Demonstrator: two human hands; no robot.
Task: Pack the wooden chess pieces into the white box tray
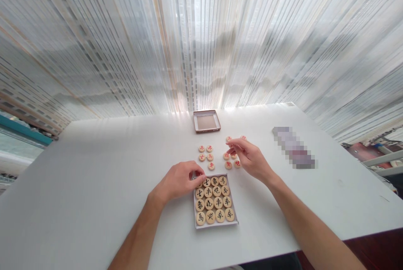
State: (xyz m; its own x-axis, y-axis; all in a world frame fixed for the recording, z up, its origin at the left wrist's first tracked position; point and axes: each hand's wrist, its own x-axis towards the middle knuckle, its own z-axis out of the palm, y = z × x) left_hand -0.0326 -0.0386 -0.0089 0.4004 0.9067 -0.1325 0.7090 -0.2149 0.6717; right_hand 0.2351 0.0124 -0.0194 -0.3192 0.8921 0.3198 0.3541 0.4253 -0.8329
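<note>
Fingers (197, 173) of the left hand (178, 182) touch black-marked pieces (214, 203) in the box (217, 225).

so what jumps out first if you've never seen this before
The box of round wooden pieces with black characters sits at the near middle of the white table, the left hand touching its far left corner. Just beyond lie loose red-marked pieces, with the right hand down among them. A striped sheer curtain fills the whole background.

a white table (94, 177) bore a shallow box (215, 224) of wooden discs, loose red-marked discs (206, 153), an empty lid (206, 121) and a blurred flat item (294, 147).
</note>
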